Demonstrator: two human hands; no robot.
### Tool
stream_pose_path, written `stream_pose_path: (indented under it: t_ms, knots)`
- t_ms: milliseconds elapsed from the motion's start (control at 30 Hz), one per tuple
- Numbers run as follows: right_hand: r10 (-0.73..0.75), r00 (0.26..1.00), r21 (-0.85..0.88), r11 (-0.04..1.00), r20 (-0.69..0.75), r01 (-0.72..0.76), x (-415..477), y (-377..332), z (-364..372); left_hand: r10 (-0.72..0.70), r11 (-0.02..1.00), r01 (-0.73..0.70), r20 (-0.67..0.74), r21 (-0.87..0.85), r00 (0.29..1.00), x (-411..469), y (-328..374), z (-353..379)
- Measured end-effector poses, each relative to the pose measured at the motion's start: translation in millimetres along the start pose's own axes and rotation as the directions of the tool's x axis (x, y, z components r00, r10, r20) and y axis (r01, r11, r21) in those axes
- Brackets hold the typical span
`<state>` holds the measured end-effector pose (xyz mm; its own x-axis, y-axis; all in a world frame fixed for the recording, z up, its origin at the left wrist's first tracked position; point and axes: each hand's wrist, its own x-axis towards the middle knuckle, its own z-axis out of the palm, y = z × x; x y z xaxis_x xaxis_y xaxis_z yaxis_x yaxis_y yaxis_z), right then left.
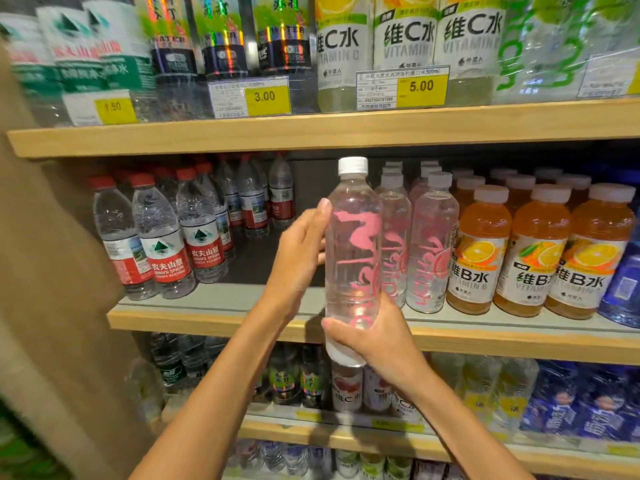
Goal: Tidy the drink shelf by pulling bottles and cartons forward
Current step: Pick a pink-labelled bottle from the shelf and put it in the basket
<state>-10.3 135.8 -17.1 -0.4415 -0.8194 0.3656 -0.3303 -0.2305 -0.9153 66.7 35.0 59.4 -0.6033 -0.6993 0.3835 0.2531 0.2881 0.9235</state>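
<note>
Head view. Facing a store rack, middle shelf (214, 318) straight ahead. Holding a clear bottle (351, 258) with pink lettering and a white cap upright, off the shelf, in front of its front edge near the middle. Clasped round the base by the right grip (377, 344), fingers and thumb curled about it. Steadied on its left side by the left grip (301, 251), fingers straight and flat against the plastic, not closed round it. Just right of it, standing at the shelf's front edge, rows of matching pink-lettered bottles (429, 251), then orange vitamin drinks (533, 258) toward the right end. Toward the left end, red-capped water bottles (159, 244), some set farther back. Between those and the pink rows, a dark gap in the stock.

Judged as mid-step: one bottle in hand, not yet set at the front. Next, probably: lower it upright onto the front edge beside its matching rows, lettering outward, base landing flat. Go gently so as not to knock the neighbours, then release with both.
</note>
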Motion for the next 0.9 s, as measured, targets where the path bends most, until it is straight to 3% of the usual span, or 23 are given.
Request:
stream_pose_path:
  t_ms: [100, 167, 267, 400, 467, 600, 733, 900]
  knots:
    - [-0.033, 0.989, -0.077, 0.997, -0.144, 0.022, 10, 6, 16, 0.131, 0.988, -0.131, -0.002, 0.082, 0.991, -15, -12, 2]
    - [-0.04, 0.987, -0.134, 0.991, -0.158, 0.019, 15, 12, 26, 0.152, 0.977, -0.14, -0.067, 0.159, 0.986, -15, -22, 4]
    - [0.037, 0.997, -0.126, 0.991, -0.061, -0.044, 24, 22, 31, 0.173, 0.961, -0.119, -0.207, 0.249, 0.963, -3, -34, -6]
    - [-0.037, 0.996, -0.205, 0.977, 0.084, 0.054, 32, 34, 20, 0.133, 0.978, -0.083, -0.266, 0.191, 0.955, 20, -48, -28]
    - [-0.096, 0.991, -0.365, 0.923, 0.096, 0.124, 33, 44, 10, 0.15, 0.976, -0.098, -0.274, 0.196, 0.95, 30, -55, -36]
    - [-0.207, 0.968, -0.664, 0.705, 0.143, 0.249, 38, 69, -5, 0.208, 0.935, -0.124, -0.23, 0.334, 0.951, 48, -66, -47]
    - [-0.277, 0.928, -0.753, 0.547, 0.248, 0.365, 43, 83, -9, 0.166, 0.924, -0.054, -0.272, 0.378, 0.948, 58, -85, -50]
    - [-0.352, 0.904, -0.785, 0.476, 0.243, 0.396, 44, 91, -9, 0.075, 0.92, 0.025, -0.238, 0.392, 0.968, 64, -99, -53]
